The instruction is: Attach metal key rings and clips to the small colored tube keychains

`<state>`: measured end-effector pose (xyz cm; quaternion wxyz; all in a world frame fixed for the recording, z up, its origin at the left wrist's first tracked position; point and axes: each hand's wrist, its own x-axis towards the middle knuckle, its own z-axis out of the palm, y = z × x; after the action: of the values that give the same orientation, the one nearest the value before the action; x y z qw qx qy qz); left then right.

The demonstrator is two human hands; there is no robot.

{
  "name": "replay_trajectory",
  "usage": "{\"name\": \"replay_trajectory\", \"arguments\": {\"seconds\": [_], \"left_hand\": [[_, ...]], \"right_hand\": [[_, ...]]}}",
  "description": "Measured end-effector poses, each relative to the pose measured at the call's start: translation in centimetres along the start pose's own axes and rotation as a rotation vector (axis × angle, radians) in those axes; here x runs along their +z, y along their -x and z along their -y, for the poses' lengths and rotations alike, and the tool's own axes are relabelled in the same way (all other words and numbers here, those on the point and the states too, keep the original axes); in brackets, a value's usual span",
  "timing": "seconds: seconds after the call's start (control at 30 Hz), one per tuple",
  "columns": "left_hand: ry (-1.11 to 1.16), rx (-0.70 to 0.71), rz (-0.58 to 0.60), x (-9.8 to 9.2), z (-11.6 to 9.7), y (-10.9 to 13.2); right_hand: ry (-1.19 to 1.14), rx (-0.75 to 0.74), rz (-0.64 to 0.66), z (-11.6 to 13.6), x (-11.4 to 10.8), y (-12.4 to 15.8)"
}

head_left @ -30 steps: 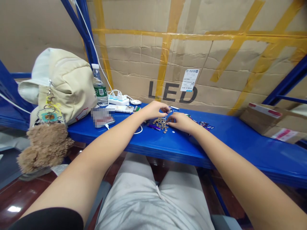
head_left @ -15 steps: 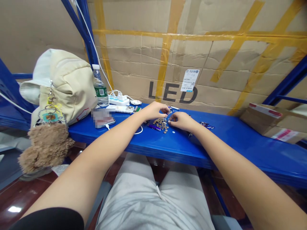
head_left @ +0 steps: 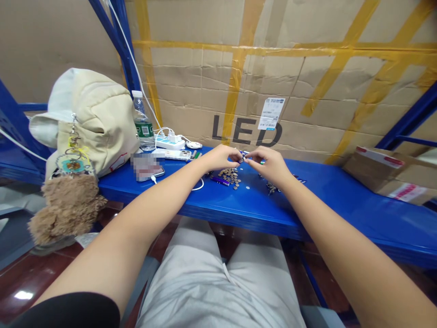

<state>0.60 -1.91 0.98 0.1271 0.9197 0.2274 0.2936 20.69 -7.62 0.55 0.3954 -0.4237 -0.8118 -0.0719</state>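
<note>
My left hand and my right hand meet fingertip to fingertip above the blue table. Both are closed in a pinch on a small dark shiny piece, too small to name. Just below them lies a pile of small round bronze-coloured discs. A purple tube-shaped thing rests at the pile's left side. One pale disc lies apart to the right. Under my right wrist is a cluster of small metallic pieces, partly covered by the hand.
On the left stand a cream bag with a brown fluffy charm and a water bottle. Phones, a power strip and cables lie beside them. A cardboard box sits at the right; a large carton walls the back.
My right hand has risen from beside the discs to my left hand, and its fingertips now meet the small piece there. The left hand has barely moved.
</note>
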Motion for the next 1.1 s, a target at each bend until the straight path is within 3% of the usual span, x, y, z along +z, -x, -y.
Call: {"name": "replay_trajectory", "arguments": {"seconds": [0.47, 0.57, 0.67, 0.73, 0.9, 1.1], "left_hand": [[-0.056, 0.042, 0.011, 0.0, 0.2, 0.0], [-0.074, 0.055, 0.001, -0.1, 0.4, -0.1], [-0.099, 0.044, -0.025, -0.2, 0.5, -0.2], [-0.117, 0.035, -0.047, -0.3, 0.7, -0.2], [-0.16, 0.024, -0.063, -0.4, 0.9, -0.2], [-0.183, 0.05, -0.051, -0.3, 1.2, -0.3]], "right_hand": [[0.198, -0.168, 0.121, -0.2, 0.2, 0.2], [0.177, -0.11, 0.108, 0.2, -0.2, 0.3], [0.108, 0.04, 0.051, 0.3, -0.3, 0.4], [0.097, 0.096, 0.114, 0.1, 0.0, 0.4], [0.182, 0.112, 0.424, -0.5, 1.7, 0.1], [0.237, 0.083, 0.479, -0.9, 3.1, -0.4]]}}
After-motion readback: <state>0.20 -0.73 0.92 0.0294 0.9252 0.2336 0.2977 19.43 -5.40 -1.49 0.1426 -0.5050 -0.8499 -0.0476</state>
